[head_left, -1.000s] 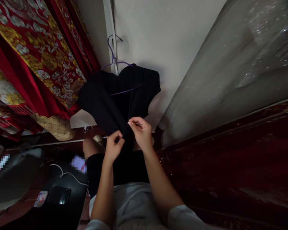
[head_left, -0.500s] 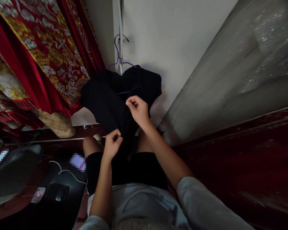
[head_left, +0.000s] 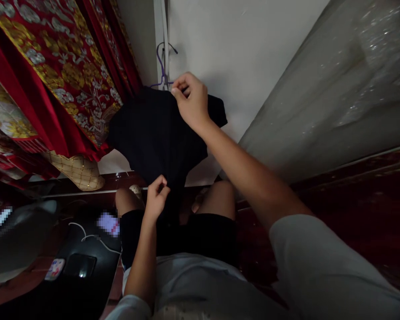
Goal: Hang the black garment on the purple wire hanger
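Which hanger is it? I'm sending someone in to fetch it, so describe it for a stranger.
Start at the pale wall between the red and gold embroidered drapes and the plastic-covered panel. Against the white strip there hangs the black garment, pinched by both hands. The purple wire hanger pokes out above it, the only hanger visible.

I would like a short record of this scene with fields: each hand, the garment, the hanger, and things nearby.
left hand: pinches the lower edge of the black garment
right hand: grips the garment's top, at the hanger
purple hanger: hook on a white wall fixture
left side: red and gold embroidered fabric
below left: white cable
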A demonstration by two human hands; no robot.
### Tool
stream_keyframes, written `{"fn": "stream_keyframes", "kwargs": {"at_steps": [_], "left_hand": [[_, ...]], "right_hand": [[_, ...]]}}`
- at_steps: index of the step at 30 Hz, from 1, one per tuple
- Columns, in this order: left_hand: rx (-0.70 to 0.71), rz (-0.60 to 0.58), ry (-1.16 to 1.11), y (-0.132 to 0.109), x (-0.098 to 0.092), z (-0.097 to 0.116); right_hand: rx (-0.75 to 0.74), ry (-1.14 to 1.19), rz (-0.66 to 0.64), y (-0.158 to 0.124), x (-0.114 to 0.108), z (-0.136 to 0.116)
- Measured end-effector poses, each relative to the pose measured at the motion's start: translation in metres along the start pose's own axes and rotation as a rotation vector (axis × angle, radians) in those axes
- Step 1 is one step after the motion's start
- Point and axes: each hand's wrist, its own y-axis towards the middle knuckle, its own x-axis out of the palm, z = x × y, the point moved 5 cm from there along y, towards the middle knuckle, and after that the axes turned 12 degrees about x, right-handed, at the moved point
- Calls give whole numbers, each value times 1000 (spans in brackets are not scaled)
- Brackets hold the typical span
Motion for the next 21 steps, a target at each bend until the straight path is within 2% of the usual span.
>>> {"fn": "stream_keyframes", "kwargs": {"at_steps": [3, 6, 8, 12, 15, 18, 21], "left_hand": [[26, -29, 76, -1, 7, 0], [139, -86, 180, 15, 9, 10], [272, -68, 235, 42, 3, 27], [604, 18, 385, 122, -12, 79], [758, -52, 507, 178, -12, 105], [780, -148, 637, 208, -8, 108], [757, -130, 696, 215, -7, 102]], "right_hand": [[-46, -9, -1, -4, -13, -10], [-41, -10, 2, -14, -26, -13], [-19, 2, -10, -19, -31, -10], [28, 53, -62, -28, -29, -8], [32, 65, -111, -37, -26, -13], [6, 6, -137, -43, -25, -17], [-61, -86, -119, -44, -20, -12]]}}
